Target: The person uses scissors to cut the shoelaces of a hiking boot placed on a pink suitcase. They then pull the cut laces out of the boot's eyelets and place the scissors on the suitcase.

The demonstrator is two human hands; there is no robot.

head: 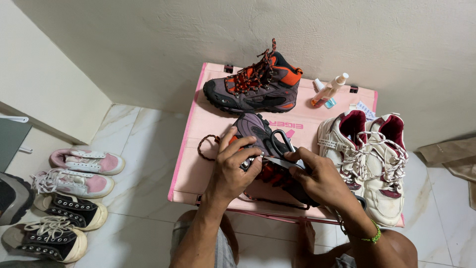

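Boot in grey-purple with orange trim lies on the pink mat, near its front edge and right in front of you, its toe toward the wall and its mate standing upright behind it. Your left hand is wrapped over the boot's near side, fingers curled closed on the upper, thumb stretched up toward the toe. Your right hand grips the black-handled scissors, fingers folded over the blades and shank while the loops point away from you across the boot; whether the blades are parted I cannot tell. That is where trouble could start, in my judgement: the blade tip sits just beside your left fingertips, so a slip on the smooth upper could nick them, or cut the red-and-black lace looping off to the left. The boot rests on its side, so pressing down unevenly could roll it out from under your left palm. Both wrists bend inward, forearms coming up from your knees, the right wrist carrying a green band. White-and-maroon sneakers sit just right of your right hand, and small spray bottles lie near the far edge.
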